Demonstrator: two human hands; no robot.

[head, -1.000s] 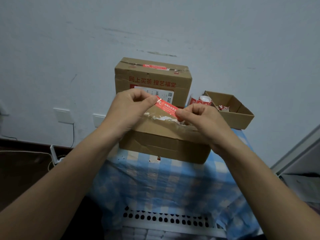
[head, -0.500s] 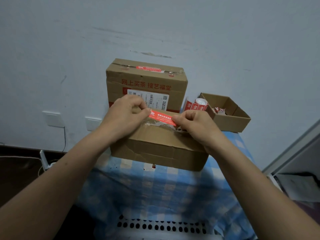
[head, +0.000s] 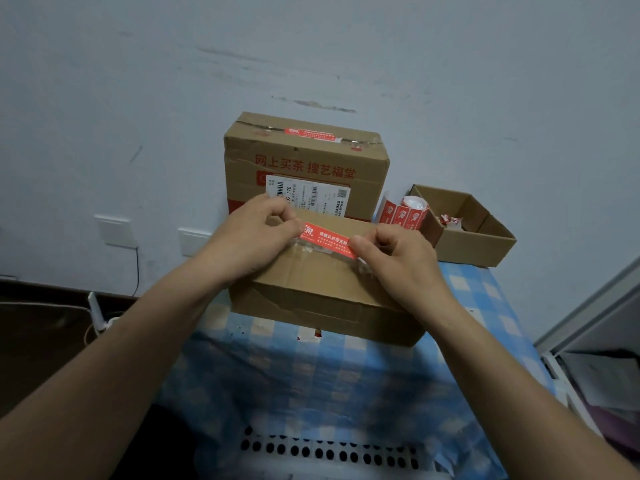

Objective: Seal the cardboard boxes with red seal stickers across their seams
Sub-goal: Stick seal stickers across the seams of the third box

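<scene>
A low, worn cardboard box lies on the blue checked cloth in front of me. Over its taped top seam I hold a red seal sticker stretched flat. My left hand pinches its left end and my right hand pinches its right end. Whether the sticker touches the box top I cannot tell. Behind stands a taller cardboard box with red print, a white shipping label and a red sticker across its top seam.
A roll of red stickers stands to the right of the tall box. Beside it is a small open carton with scraps inside. The cloth covers a white perforated basket. A wall is close behind; a white shelf is at the right.
Both hands have lowered the sticker from above the box down to its top seam, and it now lies flatter. The head camera has shifted slightly.
</scene>
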